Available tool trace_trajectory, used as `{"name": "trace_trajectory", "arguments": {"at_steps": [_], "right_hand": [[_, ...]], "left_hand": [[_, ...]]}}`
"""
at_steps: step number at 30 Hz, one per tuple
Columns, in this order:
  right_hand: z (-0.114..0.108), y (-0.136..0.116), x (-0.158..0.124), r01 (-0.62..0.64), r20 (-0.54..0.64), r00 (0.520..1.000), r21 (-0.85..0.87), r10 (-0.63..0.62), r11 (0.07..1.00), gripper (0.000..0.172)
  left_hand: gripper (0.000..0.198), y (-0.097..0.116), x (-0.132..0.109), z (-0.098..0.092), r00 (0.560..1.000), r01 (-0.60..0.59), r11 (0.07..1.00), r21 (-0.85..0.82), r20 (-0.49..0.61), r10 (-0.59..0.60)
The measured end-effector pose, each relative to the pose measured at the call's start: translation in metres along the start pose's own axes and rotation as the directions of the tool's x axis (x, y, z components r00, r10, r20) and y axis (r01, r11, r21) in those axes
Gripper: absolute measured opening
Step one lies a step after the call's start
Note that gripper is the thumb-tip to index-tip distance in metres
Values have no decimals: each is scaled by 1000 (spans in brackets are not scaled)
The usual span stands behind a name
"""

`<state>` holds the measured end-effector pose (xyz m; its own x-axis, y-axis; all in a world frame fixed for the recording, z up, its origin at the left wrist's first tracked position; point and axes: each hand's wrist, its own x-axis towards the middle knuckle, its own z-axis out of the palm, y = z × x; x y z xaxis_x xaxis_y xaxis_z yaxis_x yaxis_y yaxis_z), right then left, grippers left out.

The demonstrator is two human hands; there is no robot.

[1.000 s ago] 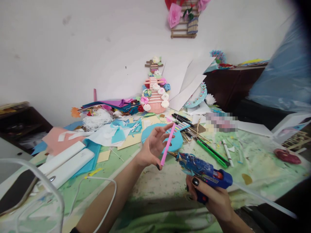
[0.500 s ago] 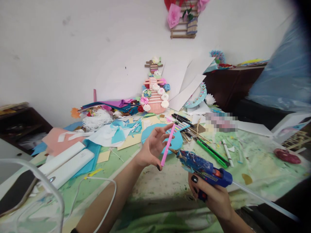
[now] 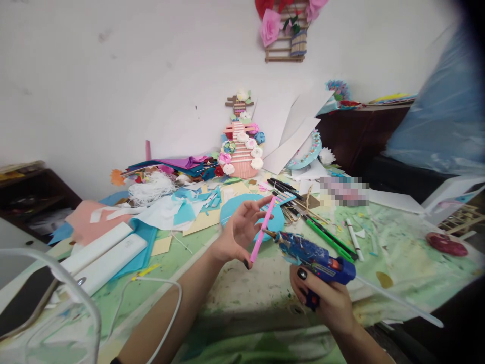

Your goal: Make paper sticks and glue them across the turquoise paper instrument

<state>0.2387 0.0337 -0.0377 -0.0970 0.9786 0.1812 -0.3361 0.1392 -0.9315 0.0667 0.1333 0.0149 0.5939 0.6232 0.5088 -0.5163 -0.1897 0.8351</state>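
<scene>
Between the thumb and fingertips of my left hand (image 3: 238,232) a thin pink strip (image 3: 262,230) is held by its two ends, tilted nearly upright. My right hand (image 3: 326,298) is wrapped around the grip of a blue hot glue gun (image 3: 310,255), which is smeared with dried glue. Its nozzle points left and is at the middle of the strip; I cannot tell whether it touches. A clear glue stick (image 3: 401,298) sticks out of the gun's back. Behind my left hand lies a light-blue guitar-shaped cutout (image 3: 233,205), partly covered by my fingers.
A pink guitar craft with paper flowers (image 3: 244,151) leans on the wall. Pens and a green cutter (image 3: 329,237) lie to the right, beside a white marker (image 3: 354,237). At left are white power strips (image 3: 113,263), a loose white cable (image 3: 176,303) and coloured paper (image 3: 100,220).
The glue gun and my right hand have moved slightly left, bringing the nozzle nearer the pink strip. My left hand has hardly moved.
</scene>
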Motion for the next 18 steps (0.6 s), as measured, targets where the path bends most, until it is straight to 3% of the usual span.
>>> {"name": "trace_trajectory", "arguments": {"at_steps": [4, 10, 18], "right_hand": [[0, 3, 9, 53, -17, 999, 91, -52, 994, 38], [1, 8, 3, 11, 72, 997, 104, -19, 995, 36], [3, -4, 20, 83, -101, 993, 201, -63, 976, 36]], "left_hand": [[91, -1, 0, 1, 1000, 6, 1000, 20, -4, -6], [93, 0, 0, 0, 1000, 11, 999, 36, -12, -10], [92, -1, 0, 2, 1000, 13, 1000, -2, 26, -13]]}}
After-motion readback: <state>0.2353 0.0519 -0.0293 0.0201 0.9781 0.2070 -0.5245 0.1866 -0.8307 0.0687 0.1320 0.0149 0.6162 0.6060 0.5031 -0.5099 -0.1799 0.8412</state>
